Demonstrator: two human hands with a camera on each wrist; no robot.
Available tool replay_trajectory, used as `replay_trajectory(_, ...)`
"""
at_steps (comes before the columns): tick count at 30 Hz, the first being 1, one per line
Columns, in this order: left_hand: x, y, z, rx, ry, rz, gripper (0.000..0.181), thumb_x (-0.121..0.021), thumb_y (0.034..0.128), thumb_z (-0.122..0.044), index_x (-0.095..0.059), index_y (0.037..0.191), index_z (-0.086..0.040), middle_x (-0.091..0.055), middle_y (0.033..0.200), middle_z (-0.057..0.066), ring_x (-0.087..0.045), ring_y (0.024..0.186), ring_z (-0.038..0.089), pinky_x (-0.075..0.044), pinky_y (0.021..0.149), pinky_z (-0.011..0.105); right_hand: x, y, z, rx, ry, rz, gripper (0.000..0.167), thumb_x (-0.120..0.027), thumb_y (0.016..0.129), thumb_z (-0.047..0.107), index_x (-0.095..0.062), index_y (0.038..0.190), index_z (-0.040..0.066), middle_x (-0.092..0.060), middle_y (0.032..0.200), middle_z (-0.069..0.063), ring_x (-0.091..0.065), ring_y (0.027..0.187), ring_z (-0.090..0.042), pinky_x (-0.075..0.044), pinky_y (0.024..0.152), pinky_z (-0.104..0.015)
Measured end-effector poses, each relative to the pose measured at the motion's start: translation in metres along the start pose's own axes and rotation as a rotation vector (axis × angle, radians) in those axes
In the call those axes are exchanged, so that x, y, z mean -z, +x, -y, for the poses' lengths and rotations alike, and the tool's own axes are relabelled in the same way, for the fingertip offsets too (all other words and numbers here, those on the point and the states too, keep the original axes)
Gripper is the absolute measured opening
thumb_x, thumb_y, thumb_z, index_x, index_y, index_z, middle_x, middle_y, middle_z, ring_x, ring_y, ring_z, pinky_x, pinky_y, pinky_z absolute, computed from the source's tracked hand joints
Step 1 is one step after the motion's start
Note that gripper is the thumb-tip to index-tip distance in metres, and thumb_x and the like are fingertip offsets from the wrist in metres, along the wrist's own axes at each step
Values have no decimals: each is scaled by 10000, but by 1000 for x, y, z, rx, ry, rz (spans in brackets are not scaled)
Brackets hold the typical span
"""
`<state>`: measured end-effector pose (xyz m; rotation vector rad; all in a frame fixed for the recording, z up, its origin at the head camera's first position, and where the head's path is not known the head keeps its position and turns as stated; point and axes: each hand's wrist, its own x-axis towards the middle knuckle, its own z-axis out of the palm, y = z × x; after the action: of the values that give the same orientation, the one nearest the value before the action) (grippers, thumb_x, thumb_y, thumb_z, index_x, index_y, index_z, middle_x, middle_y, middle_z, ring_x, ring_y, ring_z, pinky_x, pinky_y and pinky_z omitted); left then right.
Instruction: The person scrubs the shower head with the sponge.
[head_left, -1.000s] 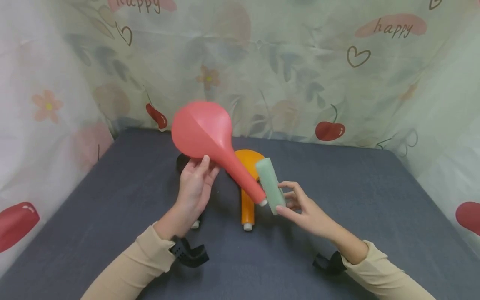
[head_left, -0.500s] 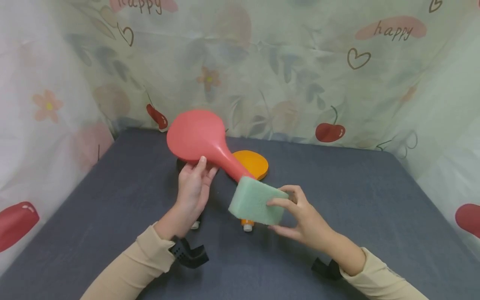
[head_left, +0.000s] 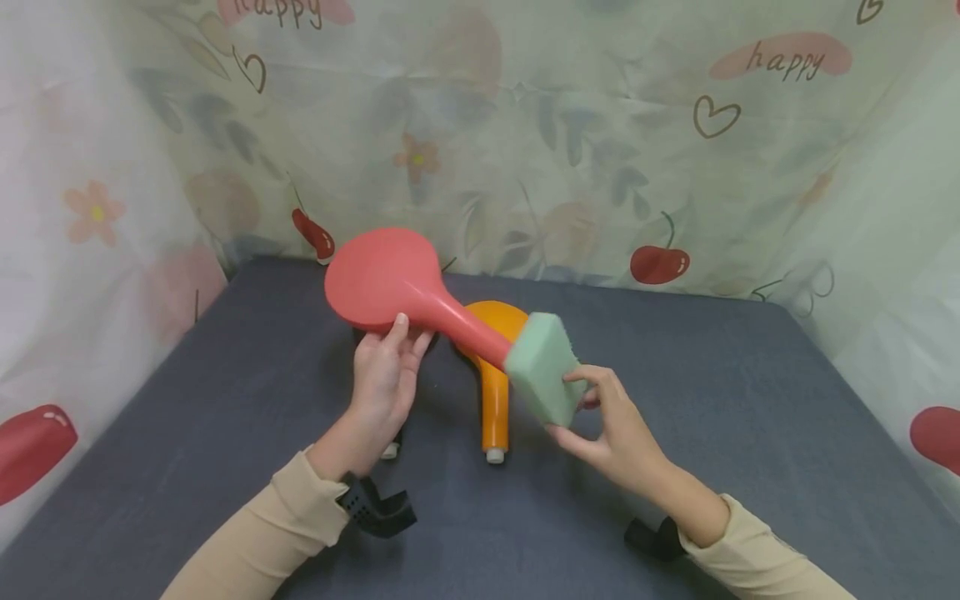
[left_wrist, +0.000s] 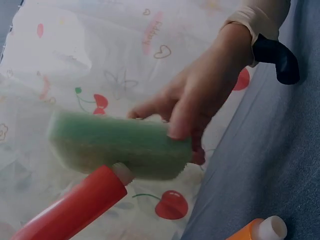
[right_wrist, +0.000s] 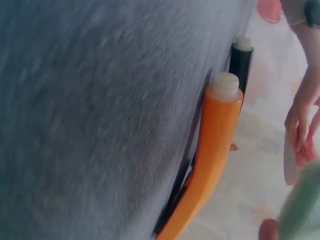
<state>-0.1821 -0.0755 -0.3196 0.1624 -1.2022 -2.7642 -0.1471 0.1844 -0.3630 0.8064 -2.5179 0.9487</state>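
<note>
My left hand [head_left: 385,383] holds a red hand shower [head_left: 382,279] by its round head, thumb at the near edge and fingers underneath. The handle slants down to the right above the table. A pale green sponge [head_left: 543,367] is pinched between the thumb and fingers of my right hand [head_left: 622,437]. In the head view the sponge [left_wrist: 120,142] covers the handle's end. The left wrist view shows the white tip [left_wrist: 122,173] of the handle at the sponge's lower face; I cannot tell whether they touch.
An orange hand shower [head_left: 495,408] lies on the dark table cloth [head_left: 720,400], handle toward me. A black one [right_wrist: 241,65] lies left of it, mostly hidden behind my left hand in the head view. Printed curtains [head_left: 585,125] enclose the back and sides.
The red hand shower has sunk slightly and shifted left, its handle less steep. The sponge swung low across the handle, then back up and right, turning as it moved.
</note>
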Motion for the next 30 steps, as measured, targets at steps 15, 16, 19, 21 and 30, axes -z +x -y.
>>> replay_trajectory(15,-5,-5,5,-19,8,82,406,-451,977,-106,-353,1371,-104,-494,1288,-7,-533,1159,144,-474,962,248,8,10,8,-517,659,191,491,-465,980,219,-151,1336,94,-541,1218,-286,-675,843,-111,-513,829,-219)
replay_trajectory(16,-5,-5,5,-21,5,86,407,-452,977,-103,-353,1371,-106,-494,1287,-7,-532,1159,147,-476,958,245,9,10,8,-522,660,188,487,-460,983,223,-151,1338,99,-545,1212,-284,-675,845,-109,-513,830,-221)
replay_trajectory(19,-5,-5,6,-28,6,93,412,-449,977,-98,-348,1376,-105,-490,1294,-4,-530,1165,150,-476,956,242,11,10,6,-510,647,174,466,-452,985,210,-164,1337,109,-555,1191,-277,-680,855,-142,-515,828,-228)
replay_trajectory(21,-4,-5,7,-25,11,94,419,-444,979,-99,-340,1385,-111,-483,1301,-7,-525,1171,147,-470,967,253,14,10,4,-492,630,155,451,-446,988,194,-172,1334,98,-561,1171,-280,-682,841,-139,-520,815,-225)
replay_trajectory(30,-2,-3,12,85,137,125,429,-440,985,-109,-347,1402,-126,-487,1308,-6,-569,1091,97,-458,983,262,35,12,-16,-495,499,37,439,-430,996,227,-185,1345,122,-528,1204,-283,-660,805,-22,-505,778,-182)
